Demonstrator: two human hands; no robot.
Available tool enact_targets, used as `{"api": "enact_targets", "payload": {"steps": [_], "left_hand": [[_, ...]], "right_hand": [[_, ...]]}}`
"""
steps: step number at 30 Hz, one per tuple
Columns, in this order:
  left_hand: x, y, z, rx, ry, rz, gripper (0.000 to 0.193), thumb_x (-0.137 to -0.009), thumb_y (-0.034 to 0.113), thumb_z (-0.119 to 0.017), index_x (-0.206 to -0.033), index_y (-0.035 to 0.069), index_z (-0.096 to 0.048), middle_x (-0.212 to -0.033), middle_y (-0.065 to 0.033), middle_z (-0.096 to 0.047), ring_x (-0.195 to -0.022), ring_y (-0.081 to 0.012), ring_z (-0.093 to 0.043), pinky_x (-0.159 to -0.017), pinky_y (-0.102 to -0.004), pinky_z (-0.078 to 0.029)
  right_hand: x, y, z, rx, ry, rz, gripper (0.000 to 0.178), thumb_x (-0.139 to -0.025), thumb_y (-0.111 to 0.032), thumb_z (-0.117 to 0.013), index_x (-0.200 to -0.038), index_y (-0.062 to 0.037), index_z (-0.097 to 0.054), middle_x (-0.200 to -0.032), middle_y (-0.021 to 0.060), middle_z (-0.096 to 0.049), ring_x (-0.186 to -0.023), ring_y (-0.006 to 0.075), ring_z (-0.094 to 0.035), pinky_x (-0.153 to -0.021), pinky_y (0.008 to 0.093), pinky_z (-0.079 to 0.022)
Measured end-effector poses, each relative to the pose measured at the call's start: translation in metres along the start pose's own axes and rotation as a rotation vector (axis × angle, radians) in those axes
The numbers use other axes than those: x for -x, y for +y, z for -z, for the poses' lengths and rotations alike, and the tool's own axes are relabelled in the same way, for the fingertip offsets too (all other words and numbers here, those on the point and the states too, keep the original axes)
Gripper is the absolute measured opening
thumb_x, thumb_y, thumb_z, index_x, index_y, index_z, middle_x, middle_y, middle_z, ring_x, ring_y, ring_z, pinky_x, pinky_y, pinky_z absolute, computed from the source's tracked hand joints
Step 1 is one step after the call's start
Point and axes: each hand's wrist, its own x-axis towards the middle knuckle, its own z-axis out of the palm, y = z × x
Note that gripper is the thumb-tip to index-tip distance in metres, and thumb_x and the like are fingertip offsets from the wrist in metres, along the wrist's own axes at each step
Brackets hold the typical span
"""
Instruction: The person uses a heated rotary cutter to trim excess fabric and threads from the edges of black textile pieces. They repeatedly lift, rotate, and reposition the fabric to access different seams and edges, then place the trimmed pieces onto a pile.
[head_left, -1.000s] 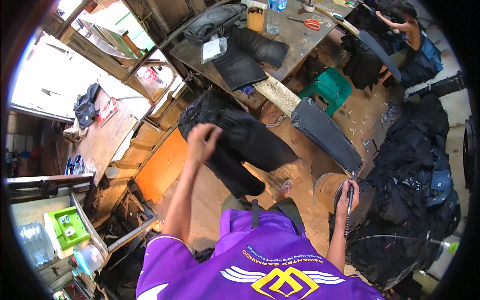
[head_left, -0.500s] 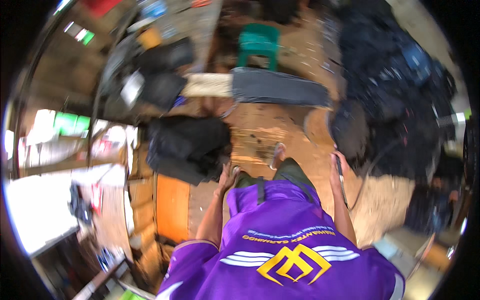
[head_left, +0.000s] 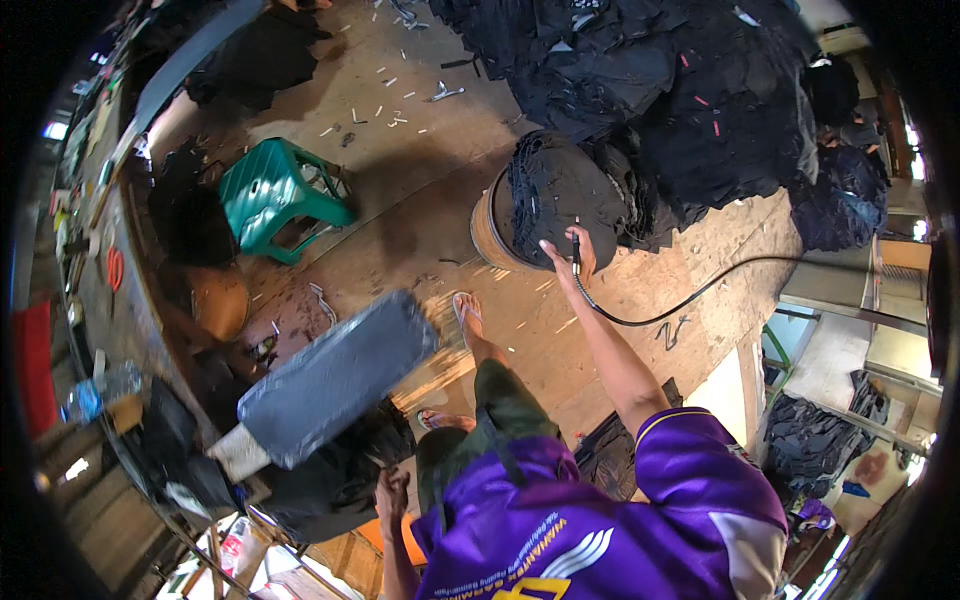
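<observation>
My right hand (head_left: 584,262) is closed round a slim, pen-shaped black handpiece (head_left: 576,248) on a flexible black cable (head_left: 690,300). Its tip points away from me, just in front of a stack of black cloth pieces (head_left: 565,185). That stack lies on a round, drum-like wooden stand (head_left: 487,228). Low at the left, my left hand (head_left: 393,490) hangs with its fingers curled and nothing visible in it. Nearest to it is dark cloth (head_left: 340,470), partly under a long padded board (head_left: 340,380) covered in grey-black material.
A green plastic stool (head_left: 275,195) stands at the left on the wooden floor (head_left: 420,210). A large heap of black garments (head_left: 720,120) fills the far right. Scraps and a small metal tool (head_left: 446,91) lie on the floor. A workbench (head_left: 130,270) with orange-handled scissors (head_left: 115,268) runs along the left.
My view has turned to the right, so the padded board now lies lower left and the stool farther left. My right hand, still holding the handpiece, reaches forward to the stack. My left hand is away from the dark cloth.
</observation>
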Motion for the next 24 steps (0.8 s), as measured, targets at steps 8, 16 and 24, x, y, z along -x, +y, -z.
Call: {"api": "enact_targets", "payload": {"steps": [8, 16, 24], "left_hand": [[-0.038, 0.259, -0.013, -0.030, -0.437, -0.107, 0.054, -0.106, 0.029, -0.076, -0.152, 0.004, -0.062, -0.151, -0.0177, -0.067, -0.139, -0.0301, -0.066, -0.116, -0.0436, -0.052], [-0.108, 0.494, 0.057, 0.041, -0.495, -0.593, 0.047, -0.102, 0.026, -0.078, -0.144, 0.006, -0.066, -0.144, -0.0223, -0.069, -0.132, -0.0428, -0.066, -0.113, -0.0494, -0.051], [-0.273, 0.546, -0.041, 0.192, -0.504, -0.604, 0.104, -0.080, 0.014, -0.095, -0.166, 0.002, -0.037, -0.152, -0.0171, -0.061, -0.133, -0.0292, -0.061, -0.116, -0.0407, -0.048]], "right_hand": [[-0.058, 0.110, -0.143, 0.214, 0.016, -0.128, 0.068, -0.067, -0.010, -0.100, -0.124, -0.0065, -0.063, -0.120, 0.0220, -0.069, -0.107, 0.0467, -0.068, -0.095, 0.0546, -0.055], [-0.089, 0.016, -0.030, 0.152, -0.080, -0.099, 0.047, -0.072, 0.009, -0.077, -0.116, -0.0057, -0.069, -0.100, 0.0187, -0.070, -0.093, 0.0379, -0.071, -0.087, 0.0447, -0.057], [0.018, -0.177, 0.024, -0.142, -0.195, -0.004, 0.048, -0.077, 0.002, -0.081, -0.121, -0.0105, -0.068, -0.111, 0.0173, -0.068, -0.103, 0.0434, -0.068, -0.088, 0.0475, -0.057]]}}
